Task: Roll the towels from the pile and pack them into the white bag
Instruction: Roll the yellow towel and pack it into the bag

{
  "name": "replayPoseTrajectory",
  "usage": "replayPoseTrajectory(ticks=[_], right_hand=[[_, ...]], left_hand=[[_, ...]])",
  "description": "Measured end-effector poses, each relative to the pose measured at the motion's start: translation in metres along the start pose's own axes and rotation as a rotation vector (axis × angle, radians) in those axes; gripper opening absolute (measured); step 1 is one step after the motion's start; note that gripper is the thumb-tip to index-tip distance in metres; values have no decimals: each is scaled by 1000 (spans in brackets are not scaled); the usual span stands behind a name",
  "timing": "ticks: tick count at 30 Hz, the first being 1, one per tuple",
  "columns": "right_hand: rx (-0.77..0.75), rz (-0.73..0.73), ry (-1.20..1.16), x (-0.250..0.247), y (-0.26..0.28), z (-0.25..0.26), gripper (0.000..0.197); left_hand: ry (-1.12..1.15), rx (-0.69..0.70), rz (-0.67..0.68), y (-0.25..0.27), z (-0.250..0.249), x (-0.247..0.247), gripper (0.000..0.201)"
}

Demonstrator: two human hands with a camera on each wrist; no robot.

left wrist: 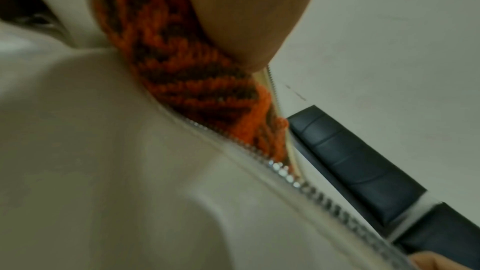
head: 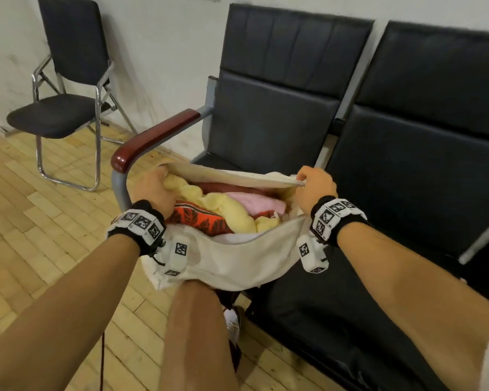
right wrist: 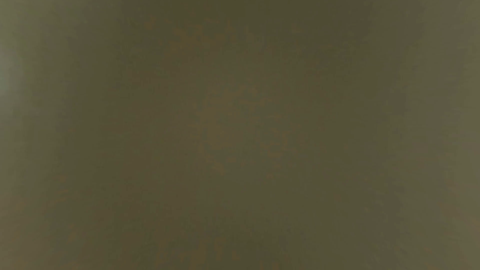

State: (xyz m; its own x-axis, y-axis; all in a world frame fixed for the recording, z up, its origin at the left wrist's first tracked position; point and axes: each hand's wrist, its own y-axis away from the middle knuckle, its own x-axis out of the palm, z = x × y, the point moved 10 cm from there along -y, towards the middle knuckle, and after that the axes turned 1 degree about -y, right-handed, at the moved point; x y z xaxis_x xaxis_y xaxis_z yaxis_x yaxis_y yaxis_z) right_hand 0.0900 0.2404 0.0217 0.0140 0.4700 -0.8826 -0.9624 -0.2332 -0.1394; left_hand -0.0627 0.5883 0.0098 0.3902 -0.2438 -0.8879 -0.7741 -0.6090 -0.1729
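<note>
White bag on the person's knee, stuffed with towels. Right hand pinches the zipper pull at bag's far end; left hand presses towels inside, its grip hidden. Risk: orange towel bulging beside the teeth jams the zipper

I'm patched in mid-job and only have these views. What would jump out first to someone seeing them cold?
The open white bag, propped on the person's raised knee in front of the black bench seats, is stuffed with towels: yellow towel, pink towel and an orange patterned towel nearest the left hand. The right hand pinches the bag's far rim by the zipper. The right wrist view is dark.
</note>
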Motion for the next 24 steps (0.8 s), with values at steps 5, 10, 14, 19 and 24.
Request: replayPoseTrajectory(ticks=[5, 10, 14, 19, 24], right_hand=[[115, -102, -32, -86, 35, -53, 14], [288, -244, -84, -182, 77, -118, 10], [421, -340, -108, -218, 121, -180, 9], [566, -133, 109, -182, 164, -256, 16], [755, 23, 144, -117, 208, -324, 30]], left_hand=[[-125, 252, -76, 24, -103, -28, 11], [36, 388, 7, 38, -205, -12, 27], [76, 451, 85, 57, -279, 16, 25], [256, 391, 429, 117, -299, 108, 41], [436, 491, 601, 176, -291, 160, 51]])
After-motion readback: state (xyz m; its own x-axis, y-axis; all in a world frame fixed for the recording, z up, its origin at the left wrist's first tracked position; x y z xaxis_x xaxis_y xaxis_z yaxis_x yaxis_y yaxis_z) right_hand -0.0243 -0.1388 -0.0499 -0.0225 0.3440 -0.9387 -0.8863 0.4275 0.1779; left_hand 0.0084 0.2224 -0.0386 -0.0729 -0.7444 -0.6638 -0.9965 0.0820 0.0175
